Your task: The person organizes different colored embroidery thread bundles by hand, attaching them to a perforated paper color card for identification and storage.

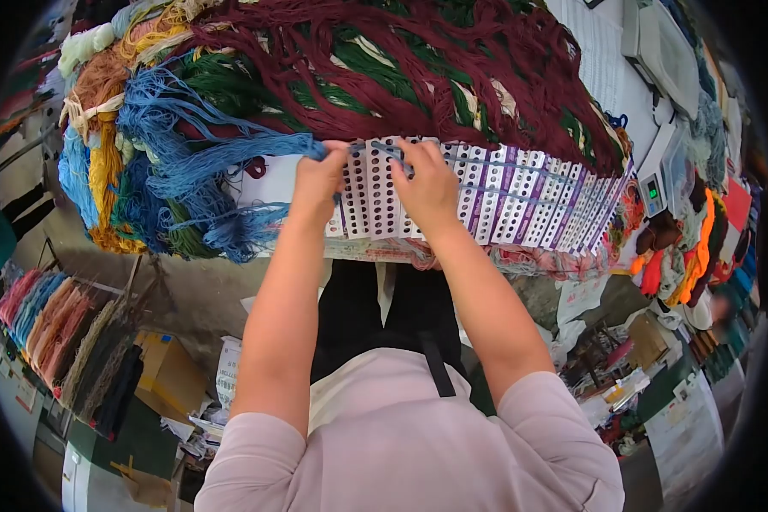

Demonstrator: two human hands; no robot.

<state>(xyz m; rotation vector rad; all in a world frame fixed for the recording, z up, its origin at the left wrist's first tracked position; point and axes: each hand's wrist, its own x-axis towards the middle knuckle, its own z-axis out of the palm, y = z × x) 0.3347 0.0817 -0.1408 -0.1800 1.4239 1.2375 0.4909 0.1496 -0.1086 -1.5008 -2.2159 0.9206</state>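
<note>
head view: 2 bare hands over 1 row of punched strips [384,200], too many to count.
left hand [317,181]: 1, closed, pinching 1 end of the blue yarn [264,143].
right hand [429,183]: 1, fingers bent at 1 blue strand [384,148]; cannot tell if gripped.
blue yarn: 1 loose bundle, left of the strips.
maroon yarn [520,68]: 1 heap, beyond the strips.
scale [654,189]: 1, right, display lit.
cardboard box [172,371]: 1, lower left.

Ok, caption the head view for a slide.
Left hand grips blue yarn, right hand over perforated white strips, maroon yarn piled beyond.
</note>
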